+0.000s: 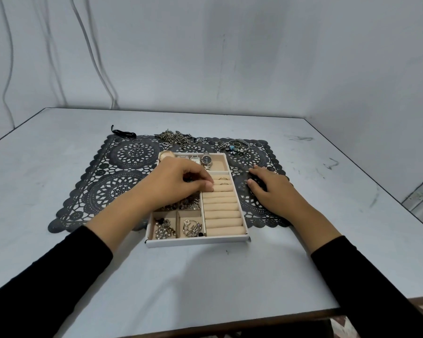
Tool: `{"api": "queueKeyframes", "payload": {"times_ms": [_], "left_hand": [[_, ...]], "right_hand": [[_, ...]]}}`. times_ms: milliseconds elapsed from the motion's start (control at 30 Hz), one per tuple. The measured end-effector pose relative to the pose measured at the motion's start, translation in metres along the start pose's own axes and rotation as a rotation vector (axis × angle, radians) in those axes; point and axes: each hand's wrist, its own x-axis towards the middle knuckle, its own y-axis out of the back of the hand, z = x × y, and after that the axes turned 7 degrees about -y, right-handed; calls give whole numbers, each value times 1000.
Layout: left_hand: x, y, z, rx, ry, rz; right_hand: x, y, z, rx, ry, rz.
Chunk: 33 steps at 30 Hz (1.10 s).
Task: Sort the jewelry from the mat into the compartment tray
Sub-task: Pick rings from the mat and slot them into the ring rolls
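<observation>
A white compartment tray point(198, 241) with beige lining sits on a black lace mat point(103, 191). My left hand point(178, 181) hovers over the tray, its fingertips pinched together on the third ring roll; anything between them is hidden. Two rings point(223, 178) stand in the rolls just behind the fingertips. My right hand point(271, 189) lies flat on the mat to the right of the tray, holding nothing. Watches point(206, 160) fill the tray's far compartment. On the mat's far edge lie small rings point(137, 146), a pile of chains point(175, 137) and bracelets point(238, 145).
The tray's near compartments hold pearl pieces point(164, 229) and a silver brooch point(192, 226). A black cord point(123, 133) lies at the mat's far left corner. The grey table point(205, 276) meets the wall behind, and its right edge drops off.
</observation>
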Motion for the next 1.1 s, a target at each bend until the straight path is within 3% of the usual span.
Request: {"api": "queueKeyframes", "payload": {"times_ms": [1100], "left_hand": [[3, -7, -1, 5, 86, 15]], "right_hand": [[-1, 1, 0, 47, 12, 14]]}}
